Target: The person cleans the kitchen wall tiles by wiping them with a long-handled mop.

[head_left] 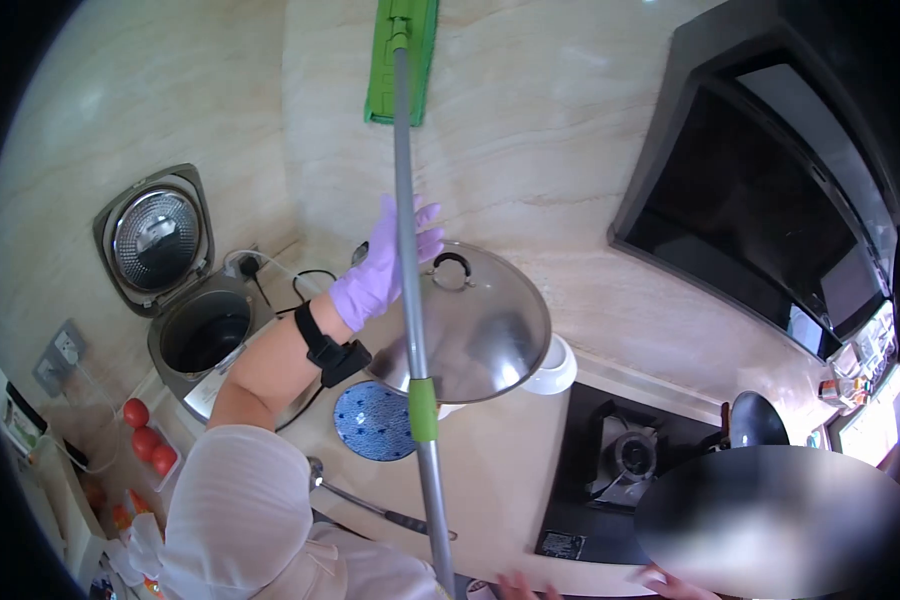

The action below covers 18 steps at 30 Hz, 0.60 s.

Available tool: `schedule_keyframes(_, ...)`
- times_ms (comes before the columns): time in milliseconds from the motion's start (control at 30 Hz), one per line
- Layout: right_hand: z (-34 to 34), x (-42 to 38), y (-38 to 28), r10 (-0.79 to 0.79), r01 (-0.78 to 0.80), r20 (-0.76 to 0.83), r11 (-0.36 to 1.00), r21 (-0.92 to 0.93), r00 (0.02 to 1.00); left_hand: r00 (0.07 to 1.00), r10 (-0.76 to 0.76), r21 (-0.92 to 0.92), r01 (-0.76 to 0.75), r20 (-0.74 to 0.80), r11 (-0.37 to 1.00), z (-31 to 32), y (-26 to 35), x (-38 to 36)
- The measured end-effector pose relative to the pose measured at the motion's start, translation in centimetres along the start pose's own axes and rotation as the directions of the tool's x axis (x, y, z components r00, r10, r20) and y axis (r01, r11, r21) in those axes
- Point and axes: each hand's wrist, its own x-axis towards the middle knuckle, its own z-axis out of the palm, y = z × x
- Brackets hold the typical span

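Head view looks down a marble wall to a kitchen surface (490, 470). Left hand (382, 268), in a purple glove with a black band at the wrist, is raised with fingers spread open and lies flat against the grey mop pole (410, 300), not wrapped around it. That pole runs from the near edge of the view up to a green flat mop head (403, 65) pressed on the wall (530, 130) at the far top. A green collar sits on the pole lower down. Right hand (520, 586) shows only as fingertips at the near edge, just right of the pole's bottom end; whether it grips anything cannot be told.

Behind the pole, a large metal wok lid (480, 325) leans over a white pot (555, 368). Just left of these lies a blue patterned plate (370, 420), and nearer, a ladle (370, 500) rests on the surface. Far left stands an open rice cooker (185, 300) with its lid up, plugged in by a cable. Red tomatoes (145, 430) sit at the left edge. To the right, a gas hob (625, 455) lies under a black extractor hood (760, 190), with a dark wok (770, 510), blurred, at the near right.
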Motion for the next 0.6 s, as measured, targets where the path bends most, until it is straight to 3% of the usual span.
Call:
schedule_keyframes(67,-5.0,6.2,5.1,-0.075,0.01,0.321,0.98,0.2,0.944,0.998,0.051,-0.093,-0.048,0.039,0.995,1.3,-0.4,-1.0)
schedule_keyframes(133,-3.8,13.4,8.2,-0.136,0.007,0.475,0.965,0.263,0.87,0.957,0.284,0.026,-0.283,-0.061,0.959,3.4,-0.1,-2.5)
schedule_keyframes(167,-0.8,17.2,9.6,-0.072,-0.046,0.47,0.971,0.234,0.88,0.96,0.275,0.016,-0.275,-0.049,0.961,3.3,0.0,-2.1)
schedule_keyframes(233,4.3,22.6,8.8,-0.084,-0.064,0.474,0.955,0.289,0.877,0.968,0.242,0.227,-0.222,-0.064,0.948,2.6,0.0,-1.0)
schedule_keyframes(367,12.0,28.7,7.9,0.012,-0.261,0.548,0.888,0.378,0.836,0.963,0.267,0.217,-0.252,-0.043,0.943,4.9,-0.3,-1.1)
schedule_keyframes(467,15.9,27.8,8.3,0.043,-0.382,0.581,0.793,0.475,0.812,0.971,0.24,0.338,-0.224,-0.007,0.914,4.7,0.4,-0.2)
schedule_keyframes(533,17.3,26.2,9.2,0.048,-0.434,0.572,0.703,0.563,0.819,0.982,0.187,0.52,-0.167,0.015,0.837,3.8,1.4,0.1)
schedule_keyframes(600,18.0,22.8,10.8,0.046,-0.498,0.569,0.545,0.674,0.821,0.995,0.09,0.66,-0.097,0.045,0.745,3.0,3.0,-0.4)
